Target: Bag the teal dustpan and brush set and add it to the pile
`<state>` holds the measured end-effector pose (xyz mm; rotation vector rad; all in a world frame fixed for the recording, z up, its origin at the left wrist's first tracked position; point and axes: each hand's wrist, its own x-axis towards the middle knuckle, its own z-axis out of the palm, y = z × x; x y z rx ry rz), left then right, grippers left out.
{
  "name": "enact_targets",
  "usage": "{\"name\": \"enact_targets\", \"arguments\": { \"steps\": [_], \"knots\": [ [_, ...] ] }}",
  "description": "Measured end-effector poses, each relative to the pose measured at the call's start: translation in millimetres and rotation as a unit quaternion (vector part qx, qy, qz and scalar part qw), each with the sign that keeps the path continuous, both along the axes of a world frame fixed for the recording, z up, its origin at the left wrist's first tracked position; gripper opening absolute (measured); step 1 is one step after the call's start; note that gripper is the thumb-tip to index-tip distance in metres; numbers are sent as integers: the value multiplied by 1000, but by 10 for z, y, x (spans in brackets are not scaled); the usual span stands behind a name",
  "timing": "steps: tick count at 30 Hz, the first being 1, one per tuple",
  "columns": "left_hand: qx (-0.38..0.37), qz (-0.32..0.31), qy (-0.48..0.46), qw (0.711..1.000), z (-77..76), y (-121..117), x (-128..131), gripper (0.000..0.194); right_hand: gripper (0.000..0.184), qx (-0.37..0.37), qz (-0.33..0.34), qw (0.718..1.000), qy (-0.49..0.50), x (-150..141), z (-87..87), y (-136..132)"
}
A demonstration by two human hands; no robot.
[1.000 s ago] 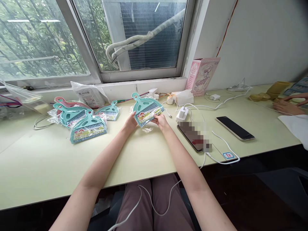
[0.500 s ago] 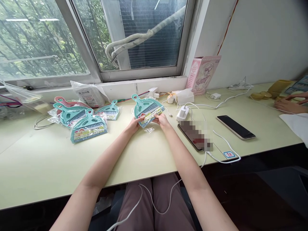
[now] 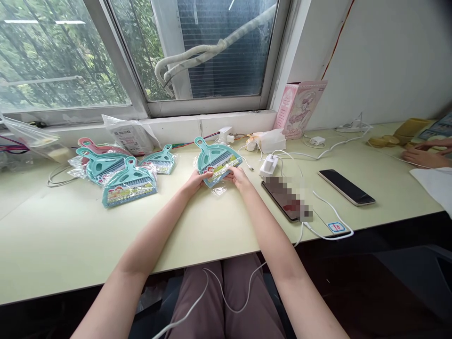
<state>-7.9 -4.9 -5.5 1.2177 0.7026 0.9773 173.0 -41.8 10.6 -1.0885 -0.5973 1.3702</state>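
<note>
A teal mini dustpan-and-brush set [image 3: 216,160] in clear plastic wrap lies on the pale green table [image 3: 70,235], handle pointing away from me. My left hand [image 3: 196,180] grips its near left corner, fingers closed on the wrap. At the near right corner my right hand [image 3: 238,177] pinches the same packet. Loose wrap sticks out under the set's front edge.
Several more wrapped sets [image 3: 129,181], teal and one pink, lie in a heap to the left. Right of my hands are a charger [image 3: 269,165], a cabled phone [image 3: 287,200] and a second phone [image 3: 346,187]. A pink box [image 3: 300,107] leans on the wall. Another person's hands [image 3: 425,153] work at far right.
The set has come down from slightly raised to lying lower on the table. My left hand shifted from its side to its front corner. The view tilted a little.
</note>
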Motion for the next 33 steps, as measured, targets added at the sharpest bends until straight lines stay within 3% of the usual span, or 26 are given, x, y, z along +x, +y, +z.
{"name": "enact_targets", "arguments": {
  "steps": [9,21,33],
  "knots": [
    [-4,6,10,1000,10,-19,21,46,5,-21,-9,1000,0,-5,13,-24],
    [4,5,2,1000,58,-67,39,43,6,12,-4,999,-35,-9,-9,-27],
    [-24,26,-4,999,74,-57,39,38,8,-11,-22,1000,3,-44,-48,4]
  ]
}}
